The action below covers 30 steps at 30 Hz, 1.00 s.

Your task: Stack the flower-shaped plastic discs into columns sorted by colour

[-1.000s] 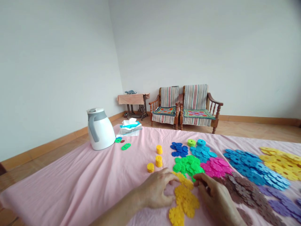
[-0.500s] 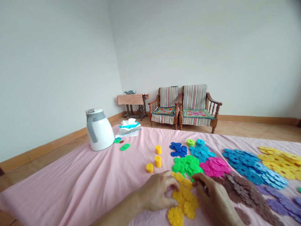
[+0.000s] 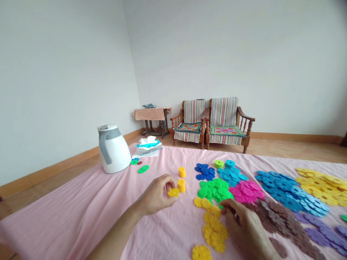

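My left hand [image 3: 159, 193] is closed, thumb and fingers pinching a yellow snowflake disc [image 3: 173, 192] at the spot of the nearest short yellow stack, which it mostly hides. Just beyond stand two more short stacks of yellow discs, a middle stack [image 3: 181, 185] and a far stack [image 3: 181, 172]. My right hand [image 3: 245, 224] rests at the right side of a loose yellow disc pile [image 3: 215, 229], its fingers curled and pinched; what lies between them, if anything, is hidden. A green disc pile [image 3: 215, 189] touches the far end of the yellow pile.
Dark blue [image 3: 205, 171], light blue [image 3: 233, 176], pink [image 3: 246, 191], brown [image 3: 282, 220] and purple discs [image 3: 325, 231] lie in piles on the pink cloth [image 3: 94, 216]. A white jug [image 3: 115, 151] and tissue pack [image 3: 149, 146] stand at the back left. Two wooden chairs [image 3: 227, 122] are behind.
My left hand has moved left and away from me, from the loose yellow pile to the nearest yellow stack, with a yellow disc. My right hand has barely moved.
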{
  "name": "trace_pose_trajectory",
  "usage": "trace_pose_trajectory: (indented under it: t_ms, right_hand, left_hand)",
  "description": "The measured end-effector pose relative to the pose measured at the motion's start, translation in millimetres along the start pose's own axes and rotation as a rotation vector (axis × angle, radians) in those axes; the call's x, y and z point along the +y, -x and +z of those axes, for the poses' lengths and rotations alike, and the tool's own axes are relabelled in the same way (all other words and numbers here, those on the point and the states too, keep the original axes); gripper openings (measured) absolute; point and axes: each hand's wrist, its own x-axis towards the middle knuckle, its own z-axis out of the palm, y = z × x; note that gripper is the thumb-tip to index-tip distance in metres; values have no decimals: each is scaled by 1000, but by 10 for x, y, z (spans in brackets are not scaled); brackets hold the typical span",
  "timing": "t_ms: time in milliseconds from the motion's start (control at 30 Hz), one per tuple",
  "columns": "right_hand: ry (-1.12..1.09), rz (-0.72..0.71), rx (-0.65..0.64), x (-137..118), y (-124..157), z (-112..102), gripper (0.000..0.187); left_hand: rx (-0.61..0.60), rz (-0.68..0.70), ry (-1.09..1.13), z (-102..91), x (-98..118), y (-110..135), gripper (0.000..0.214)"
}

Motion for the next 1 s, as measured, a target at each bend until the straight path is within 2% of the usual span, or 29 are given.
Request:
trace_pose_trajectory:
  t_ms: [67,167,367,767,1000]
  right_hand:
    - [8,2,-2,14,-1,-3,31]
    - [18,-6,-4,35,-2,8,31]
    - [28,-21,11,54,-2,27,32]
    - [36,-6,-26,40,-3,17,32]
    - [24,-25,8,35,-4,23,32]
  left_hand:
    - [51,-27,-49,-47,-116,-11,17]
    - [55,-40,-110,-26,-240,-22,16]
    - [77,-58,-152,66,-350,-43,18]
    - [21,-61,-147,93,-359,-83,16]
    - [7,-69,-138,91,-365,-83,16]
